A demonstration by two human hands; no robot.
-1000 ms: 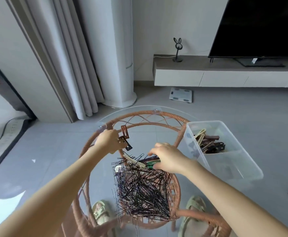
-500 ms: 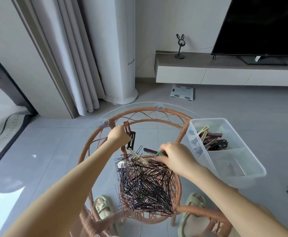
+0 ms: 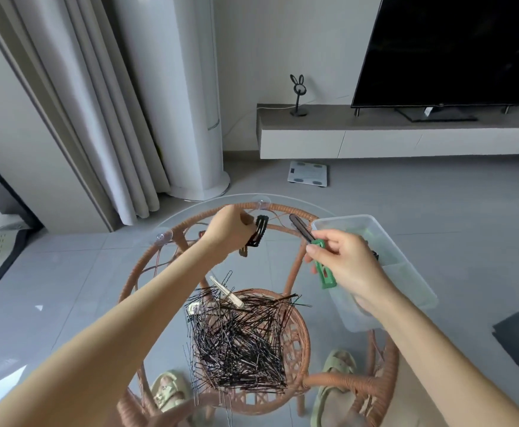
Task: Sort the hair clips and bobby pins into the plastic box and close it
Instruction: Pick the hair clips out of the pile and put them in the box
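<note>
A big heap of black bobby pins lies on the round glass tabletop, with a beige hair clip on its far edge. My left hand is raised over the far side of the table, holding a black snap clip and a brown one below it. My right hand is lifted beside the clear plastic box and grips a green hair clip plus a dark brown clip. The box stands open on the table's right side; my hand hides most of its contents.
The glass top rests on a brown rattan frame. My feet in pale green sandals show through the glass. A white bathroom scale lies on the floor beyond, a TV bench at the far wall, curtains to the left.
My right hand has lifted off the pin heap with the green and dark brown clips and moved right, toward the box. My left hand rose and shifted farther away with its clips.
</note>
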